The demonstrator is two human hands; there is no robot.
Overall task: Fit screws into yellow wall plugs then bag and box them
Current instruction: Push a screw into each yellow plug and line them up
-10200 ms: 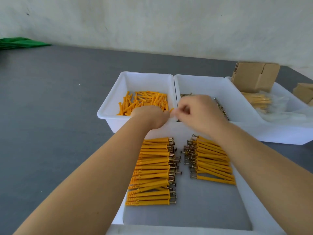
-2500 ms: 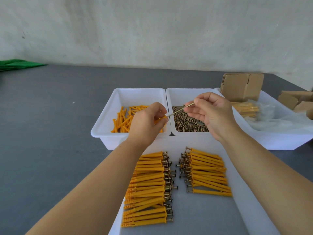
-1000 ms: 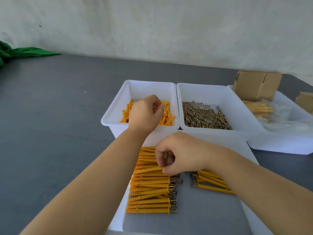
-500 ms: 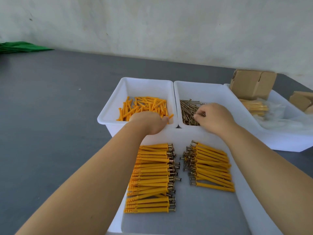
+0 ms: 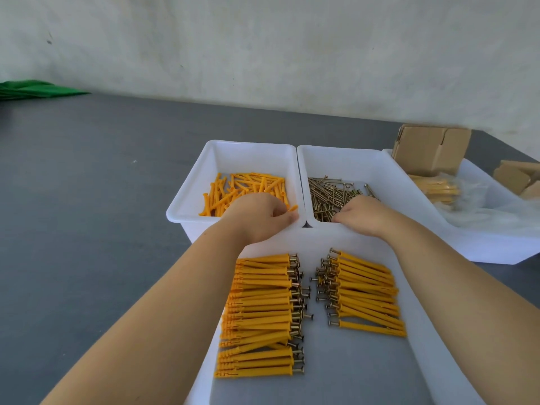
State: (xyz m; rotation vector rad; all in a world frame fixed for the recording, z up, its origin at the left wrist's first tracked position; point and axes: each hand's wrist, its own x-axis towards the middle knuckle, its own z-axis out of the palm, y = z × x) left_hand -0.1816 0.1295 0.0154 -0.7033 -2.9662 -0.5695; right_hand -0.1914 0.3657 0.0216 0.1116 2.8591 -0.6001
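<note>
A: Item one, far left?
B: Green cloth (image 5: 35, 89) at the far edge of the grey counter (image 5: 87, 229).
A: Next?
B: White tub (image 5: 187, 206) of loose yellow plugs (image 5: 245, 185). Left hand (image 5: 257, 217) rests in its near corner, fingers curled, pinching one plug (image 5: 292, 208) at the tips.
A: Then?
B: Second tub (image 5: 388, 176), screws (image 5: 330, 194). Right hand (image 5: 362, 216) reaches in, fingers bent down among them; whether it has one, I cannot tell.
A: Near side?
B: Tray (image 5: 420, 331): two rows of fitted plugs (image 5: 260, 314), screw heads facing the middle.
A: Far right?
B: Third tub (image 5: 496, 241) with bagged plugs (image 5: 438, 188), cardboard boxes (image 5: 429, 150).
A: Handling note?
B: Likely best to lift a single screw by its head, point first, and meet the plug's open end squarely.
</note>
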